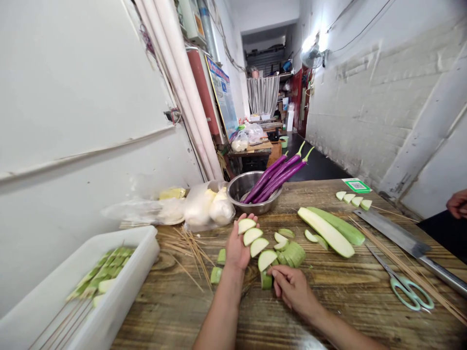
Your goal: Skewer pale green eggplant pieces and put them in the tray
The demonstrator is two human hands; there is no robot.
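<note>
My left hand [235, 252] is palm up, fingers curled behind a row of half-round zucchini slices [259, 247] that lean against it. My right hand [294, 288] pinches a thin bamboo skewer at the near end of that row; most of the stick is hidden by the slices. Just beyond my right fingers lies a pile of cut zucchini slices [293, 254], and one green piece [266, 280] sits directly under the skewered row. Two zucchini halves [326, 232] rest farther right, one with its pale cut face up. Loose skewers [195, 253] are scattered left of my left hand.
A white plastic tub [140, 262] with skewered slices stands left. Behind are plastic bags [204, 206] and a steel bowl [241, 189] with purple eggplants [277, 177]. A cleaver [392, 233], scissors [408, 289] and a finished skewer [355, 200] lie right, near another person's hand [458, 203].
</note>
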